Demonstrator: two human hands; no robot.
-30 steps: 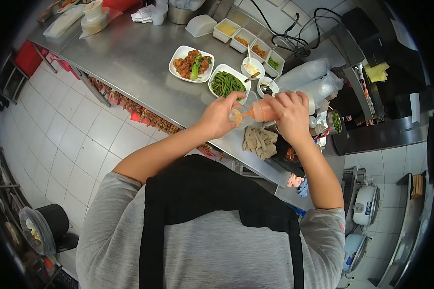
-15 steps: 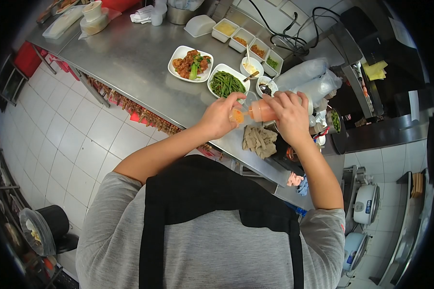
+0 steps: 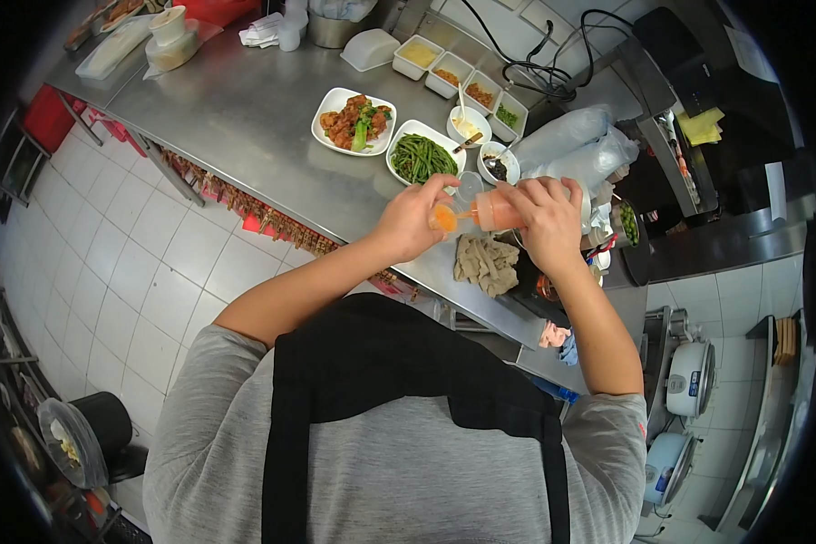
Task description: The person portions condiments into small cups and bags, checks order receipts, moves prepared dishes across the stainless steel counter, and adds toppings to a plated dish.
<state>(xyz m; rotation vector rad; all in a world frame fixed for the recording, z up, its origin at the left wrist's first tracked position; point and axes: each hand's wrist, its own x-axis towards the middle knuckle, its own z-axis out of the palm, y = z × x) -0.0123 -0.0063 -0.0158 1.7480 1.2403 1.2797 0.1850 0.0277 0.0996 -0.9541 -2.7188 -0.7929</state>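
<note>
Since the earlier frame: orange sauce in the small cup (image 3: 443, 218) now looks fuller. Left hand (image 3: 412, 220) pinches cup over the counter's (image 3: 236, 109) near edge; right hand (image 3: 546, 213) grips squeeze bottle (image 3: 499, 210), tipped sideways, nozzle at cup's mouth. Crumpled cloth (image 3: 487, 264) just below bottle. Beyond: green bean dish (image 3: 423, 158), meat dish (image 3: 354, 122).

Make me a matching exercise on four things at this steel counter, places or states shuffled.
1. clear squeeze bottle of orange sauce
2. small clear cup of orange sauce
3. grey-brown cloth
4. white dish of green beans

A. crumpled on the steel counter
B. in the left hand
C. beside the white dish of browned meat
D. in the right hand

Pairs: 1-D, 2-B, 3-A, 4-C
</note>
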